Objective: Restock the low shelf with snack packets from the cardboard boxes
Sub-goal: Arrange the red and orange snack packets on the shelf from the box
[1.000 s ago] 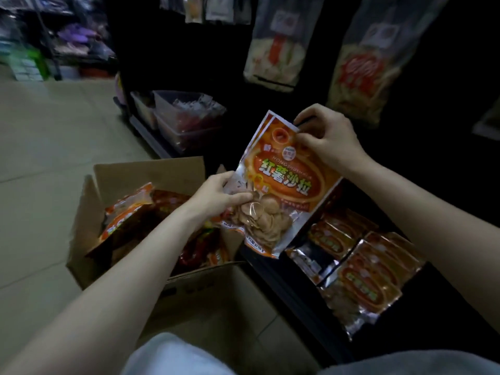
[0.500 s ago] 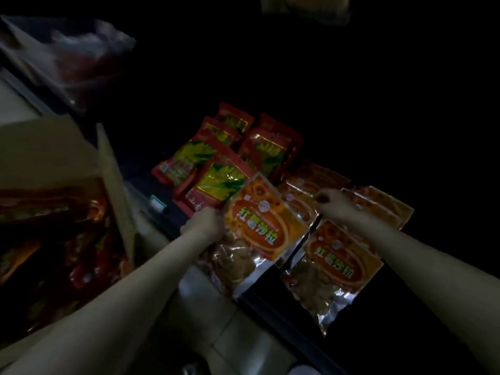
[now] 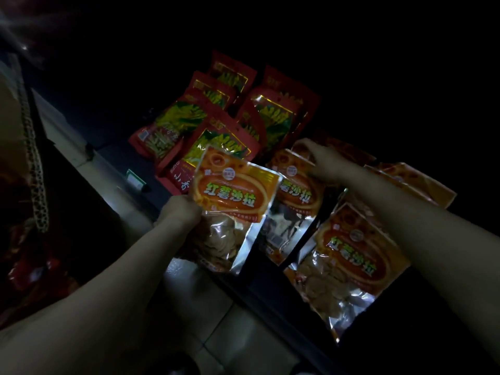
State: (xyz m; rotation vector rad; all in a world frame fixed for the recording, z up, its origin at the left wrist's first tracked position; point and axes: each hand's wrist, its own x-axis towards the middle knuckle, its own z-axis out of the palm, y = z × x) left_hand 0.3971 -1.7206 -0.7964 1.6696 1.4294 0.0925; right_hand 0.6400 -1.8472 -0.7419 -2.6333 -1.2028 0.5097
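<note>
Both forearms reach forward and down into a dim low shelf (image 3: 270,301). The left hand (image 3: 180,212) grips an orange snack packet (image 3: 232,209) by its left edge, fingers curled round it, holding it tilted just above the shelf's near edge. The right hand (image 3: 315,159) stretches farther in and lies on the top of a second orange packet (image 3: 293,201) just right of the held one — whether its fingers pinch the packet or only rest on it, I cannot tell in the dark. A third orange packet (image 3: 349,261) lies near right, under the right forearm. Red packets (image 3: 224,117) sit stacked at the far left of the shelf. The cardboard box (image 3: 33,180) edge stands at the left.
</note>
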